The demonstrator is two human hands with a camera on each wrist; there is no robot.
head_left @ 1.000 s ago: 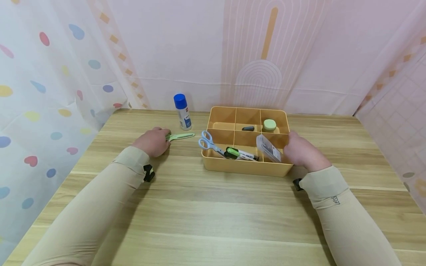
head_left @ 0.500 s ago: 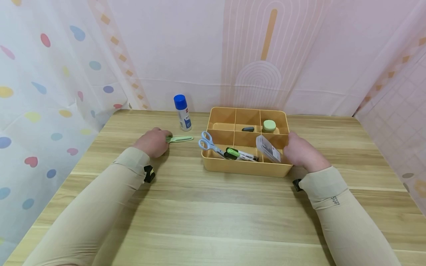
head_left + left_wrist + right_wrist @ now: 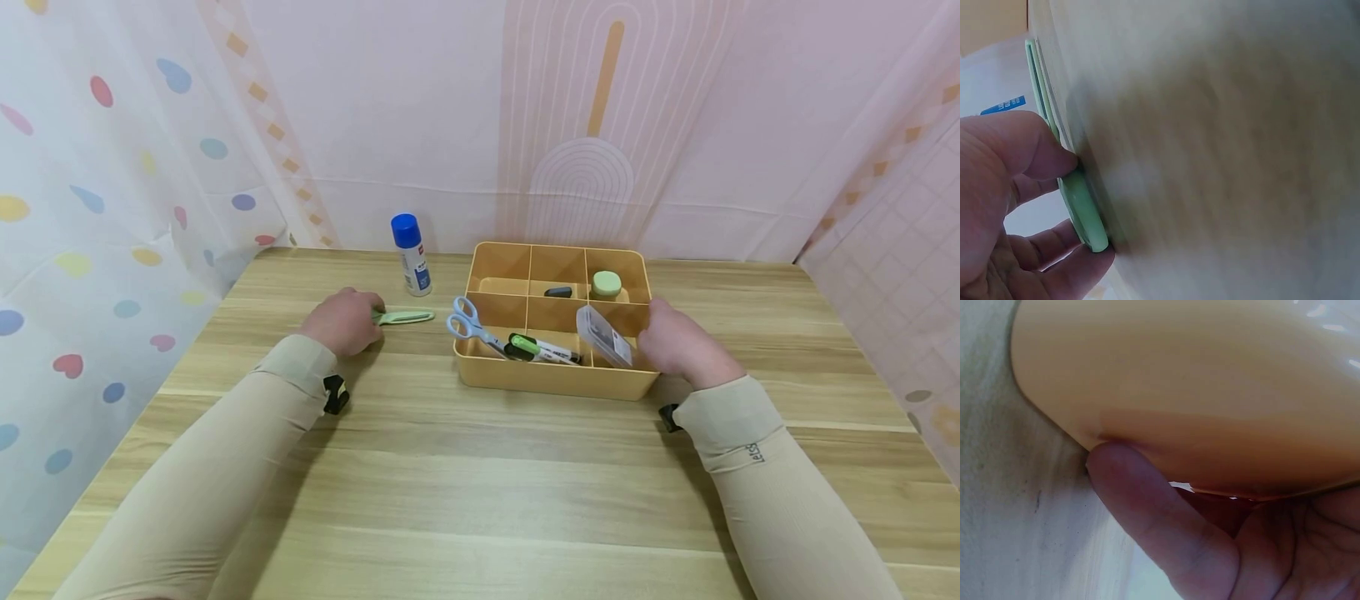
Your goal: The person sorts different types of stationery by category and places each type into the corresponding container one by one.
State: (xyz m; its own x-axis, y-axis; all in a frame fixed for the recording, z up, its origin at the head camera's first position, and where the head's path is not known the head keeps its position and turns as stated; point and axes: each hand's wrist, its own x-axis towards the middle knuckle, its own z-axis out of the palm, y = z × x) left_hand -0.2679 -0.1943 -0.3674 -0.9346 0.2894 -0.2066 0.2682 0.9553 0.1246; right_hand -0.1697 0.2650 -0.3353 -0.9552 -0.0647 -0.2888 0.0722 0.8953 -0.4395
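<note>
Light wood-grain tabletop (image 3: 480,500). Pale green flat tool (image 3: 405,317); yellow-orange divided tray (image 3: 555,383); scissors (image 3: 472,323) with light blue handles; green-capped marker (image 3: 543,347); round green container (image 3: 607,283); white bottle (image 3: 412,254) with blue cap; beige sleeves (image 3: 780,500); pink backdrop (image 3: 420,108) with orange arch motif; side curtain (image 3: 97,192) white with multicoloured hearts.

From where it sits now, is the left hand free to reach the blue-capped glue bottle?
Probably yes. The left hand is pinching the green tool, so it must let go or carry it. The glue bottle stands just beyond on bare table, nothing between.
</note>
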